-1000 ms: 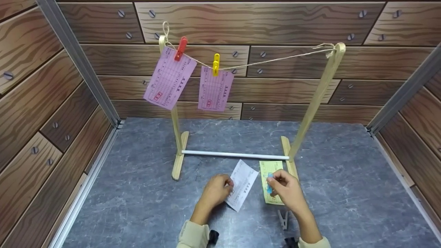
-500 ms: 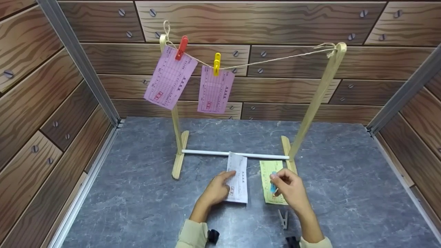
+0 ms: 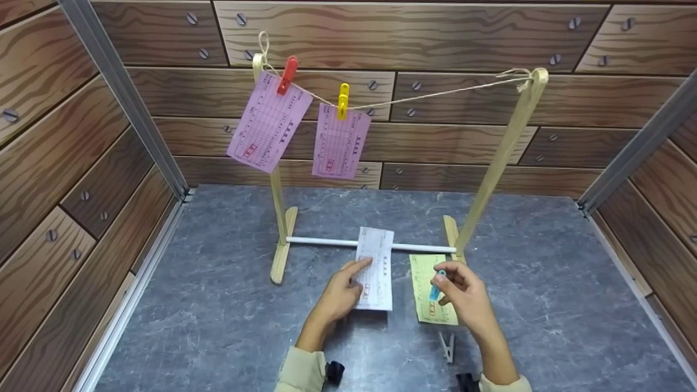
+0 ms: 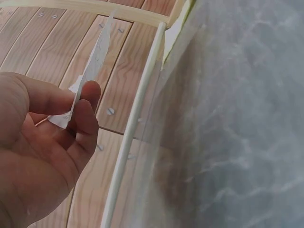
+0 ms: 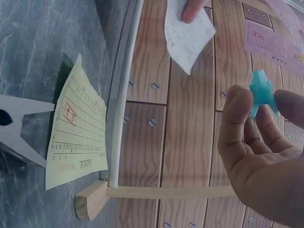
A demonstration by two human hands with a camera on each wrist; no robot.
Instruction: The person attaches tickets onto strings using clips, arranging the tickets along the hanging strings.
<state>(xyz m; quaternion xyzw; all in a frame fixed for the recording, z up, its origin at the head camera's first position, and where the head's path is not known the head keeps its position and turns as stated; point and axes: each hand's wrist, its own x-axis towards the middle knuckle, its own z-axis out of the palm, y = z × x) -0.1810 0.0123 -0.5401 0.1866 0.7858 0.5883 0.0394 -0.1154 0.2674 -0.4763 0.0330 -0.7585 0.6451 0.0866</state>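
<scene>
My left hand (image 3: 341,294) pinches a white printed slip (image 3: 375,272) by its left side, and the left wrist view shows the paper (image 4: 97,54) lifted off the table between thumb and fingers. My right hand (image 3: 465,291) holds a blue clothespin (image 3: 438,287) between thumb and fingers, above a yellow slip (image 3: 427,269) that lies on the table. In the right wrist view the clothespin (image 5: 261,90) looks teal. Two pink slips hang from a string (image 3: 435,96): one (image 3: 269,122) under a red clothespin (image 3: 287,75), the other (image 3: 340,142) under a yellow clothespin (image 3: 343,101).
A grey clothespin (image 3: 447,347) lies near my right wrist. The string spans two wooden posts, the right one (image 3: 501,158) leaning outward, joined low down by a white rod (image 3: 321,241). Wood-patterned walls (image 3: 457,32) enclose the grey marbled table (image 3: 218,305).
The white slip has turned from slanted to nearly upright and risen, its top now overlapping the rod. My left index finger has extended across it. My right hand has shifted slightly right with the blue clothespin.
</scene>
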